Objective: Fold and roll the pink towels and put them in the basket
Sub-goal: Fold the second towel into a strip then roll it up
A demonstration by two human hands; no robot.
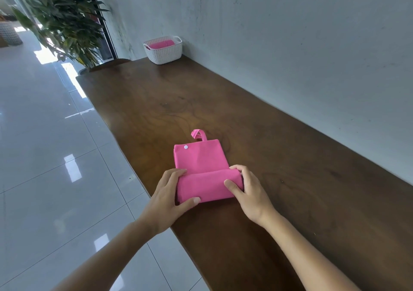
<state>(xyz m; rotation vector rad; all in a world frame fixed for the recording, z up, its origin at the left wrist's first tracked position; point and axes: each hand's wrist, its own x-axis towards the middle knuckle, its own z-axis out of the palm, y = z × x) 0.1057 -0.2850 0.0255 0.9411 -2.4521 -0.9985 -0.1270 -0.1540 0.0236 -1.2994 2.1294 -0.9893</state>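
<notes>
While two hands clamp the ends of its rolled near part, one pink towel (201, 159) lies half rolled near the front edge of the wooden table (268, 123). The left hand (171, 195) grips the roll's left end and the right hand (248, 190) its right end. The flat part bears one white snap button (186, 147) and one loop (197, 134); one white basket (166, 55) at the far end holds one rolled pink towel (161, 44).

Single view, head-worn, wide-angle. Looks forward and down along the desk (245, 112), with the horizon tilted. Near field: left hand (169, 199) and right hand (248, 192) reach in from the bottom edge, close below centre. Far field: basket (165, 51) at the desk's far end, wall (290, 33) on the right, floor (44, 134) on the left.
</notes>
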